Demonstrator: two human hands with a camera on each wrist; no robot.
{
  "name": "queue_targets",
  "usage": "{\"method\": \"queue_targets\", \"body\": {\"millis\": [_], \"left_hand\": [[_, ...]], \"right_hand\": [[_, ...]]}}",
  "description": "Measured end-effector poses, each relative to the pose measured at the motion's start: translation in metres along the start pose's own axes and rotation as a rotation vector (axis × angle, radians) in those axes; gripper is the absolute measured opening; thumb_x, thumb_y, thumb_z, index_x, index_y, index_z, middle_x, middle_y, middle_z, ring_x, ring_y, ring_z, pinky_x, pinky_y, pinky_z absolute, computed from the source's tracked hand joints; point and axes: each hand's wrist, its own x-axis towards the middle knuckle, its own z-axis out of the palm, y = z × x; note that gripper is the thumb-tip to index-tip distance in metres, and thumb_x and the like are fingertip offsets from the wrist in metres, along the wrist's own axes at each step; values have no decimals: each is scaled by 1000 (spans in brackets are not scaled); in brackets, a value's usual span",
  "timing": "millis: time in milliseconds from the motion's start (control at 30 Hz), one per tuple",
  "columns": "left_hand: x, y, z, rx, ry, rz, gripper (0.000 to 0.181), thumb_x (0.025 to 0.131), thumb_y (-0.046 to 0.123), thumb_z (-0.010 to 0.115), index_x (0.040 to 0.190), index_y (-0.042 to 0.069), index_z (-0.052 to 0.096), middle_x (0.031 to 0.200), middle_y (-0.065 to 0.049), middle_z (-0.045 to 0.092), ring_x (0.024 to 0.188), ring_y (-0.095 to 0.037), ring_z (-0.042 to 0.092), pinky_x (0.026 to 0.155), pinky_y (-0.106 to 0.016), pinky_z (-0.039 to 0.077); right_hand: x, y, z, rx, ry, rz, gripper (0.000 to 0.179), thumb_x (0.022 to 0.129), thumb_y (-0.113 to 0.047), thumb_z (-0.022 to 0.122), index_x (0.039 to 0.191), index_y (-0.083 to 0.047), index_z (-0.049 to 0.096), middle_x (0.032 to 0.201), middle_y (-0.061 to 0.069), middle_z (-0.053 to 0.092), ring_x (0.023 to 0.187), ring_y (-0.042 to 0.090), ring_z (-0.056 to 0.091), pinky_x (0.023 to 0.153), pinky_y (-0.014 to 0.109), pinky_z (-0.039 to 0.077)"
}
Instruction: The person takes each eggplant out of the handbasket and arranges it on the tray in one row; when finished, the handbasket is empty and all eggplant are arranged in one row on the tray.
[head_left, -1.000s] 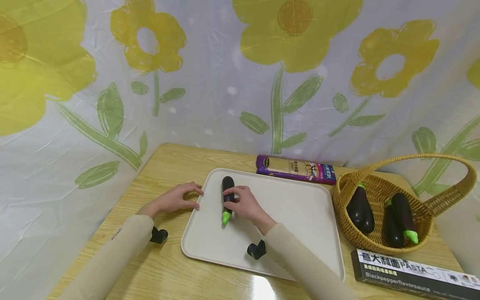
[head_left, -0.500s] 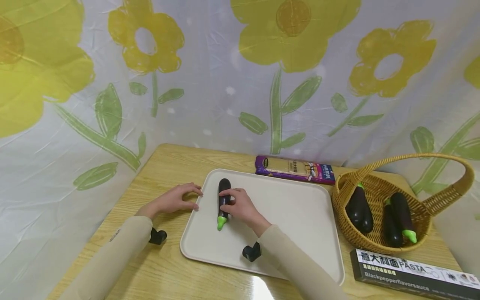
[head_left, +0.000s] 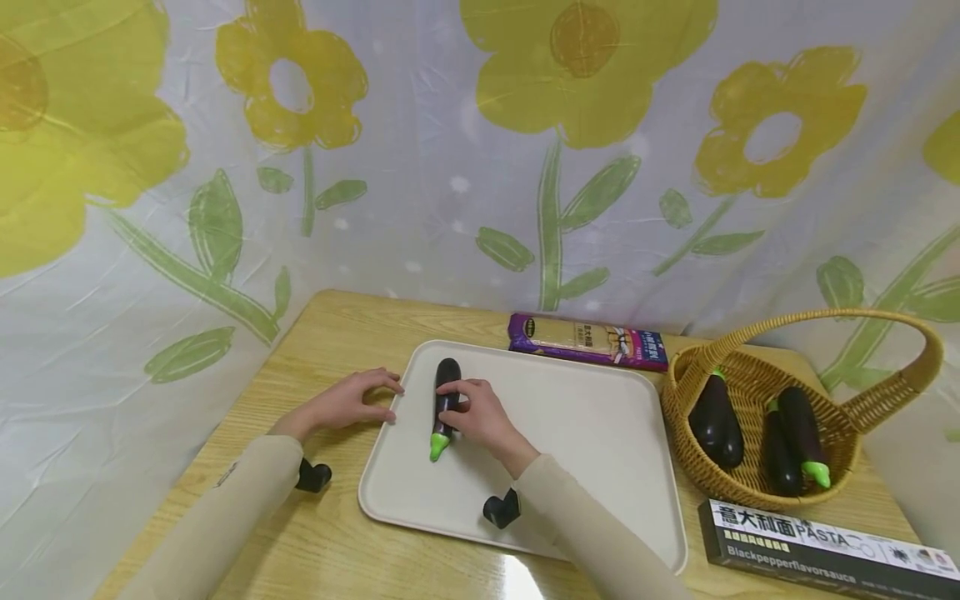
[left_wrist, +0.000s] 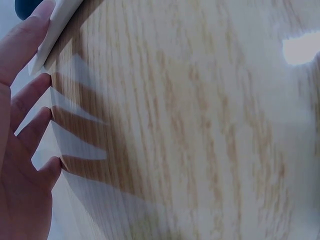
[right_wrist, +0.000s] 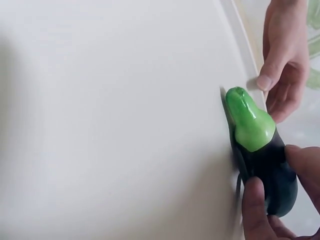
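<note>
A dark purple eggplant [head_left: 447,373] with a bright green stem lies lengthwise near the left side of a white tray [head_left: 573,433]. My right hand [head_left: 483,414] pinches it around the middle between thumb and fingers. The right wrist view shows the eggplant's green cap [right_wrist: 254,131] pointing away from the gripping fingers. At the tray's left edge is my left hand [head_left: 358,400], fingers spread and slightly bent. In the left wrist view its thumb [left_wrist: 22,42] lies at the tray's rim, while the other fingertips [left_wrist: 42,82] stay apart along the table edge.
A wicker basket [head_left: 693,467] with an arched handle stands right of the tray, holding several eggplants [head_left: 716,421]. Behind the tray lies a purple pasta packet [head_left: 588,340]. A black-and-white pasta box [head_left: 825,546] is at front right. A flowered curtain [head_left: 420,167] closes off the back.
My right hand has shifted the eggplant slightly left, and its green stem end has swung left and toward me. The left hand keeps its place at the tray's edge.
</note>
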Motion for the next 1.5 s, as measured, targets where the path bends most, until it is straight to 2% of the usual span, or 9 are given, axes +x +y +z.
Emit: {"method": "queue_targets", "body": {"millis": [400,633,833,967,1167,1400,1500], "left_hand": [[1,1,-1,-16,-8,27,42,88,33,74,124,13,64,143,-18,49,140,-44,29,113,-61,21],[2,1,-1,-13,-11,24,43,87,34,75,124,15,64,144,-17,48,141,-44,27,113,-61,21],[2,0,-1,-20,-3,33,43,87,32,75,124,14,64,143,-17,49,141,-44,28,113,-61,21],[1,1,-2,-22,1,45,44,86,32,76,124,13,64,143,-18,49,141,-44,28,113,-61,21],[2,-1,-1,-24,0,54,44,86,34,75,124,13,64,143,-18,49,141,-45,28,113,-61,21],[1,-6,2,-32,9,60,45,86,38,75,123,15,64,143,-18,49,141,-45,27,113,-60,22],[2,-6,2,-33,9,54,45,85,38,75,123,16,64,143,-18,49,141,-44,26,113,-60,22]], "right_hand": [[0,1,1,-13,12,10,33,88,-10,73,120,-14,67,140,23,39,95,21,60,70,28,52],[-3,1,-1,47,8,22,35,89,-10,72,123,-13,66,142,23,36,100,24,60,70,29,55],[-13,4,-16,90,-4,-10,39,90,-11,70,128,-12,63,147,16,40,113,35,59,83,38,56],[-29,5,-32,95,4,-27,41,91,-15,70,131,-13,61,147,11,43,117,35,58,92,44,51],[-66,3,-57,111,23,-3,45,91,-26,71,134,-20,59,144,10,43,115,26,58,87,41,53],[-112,10,-86,118,-11,-8,50,92,-33,70,137,-19,54,145,5,45,122,29,55,93,44,51],[-131,16,-100,118,8,4,49,92,-33,70,137,-21,54,144,5,46,123,28,55,94,43,51]]}}
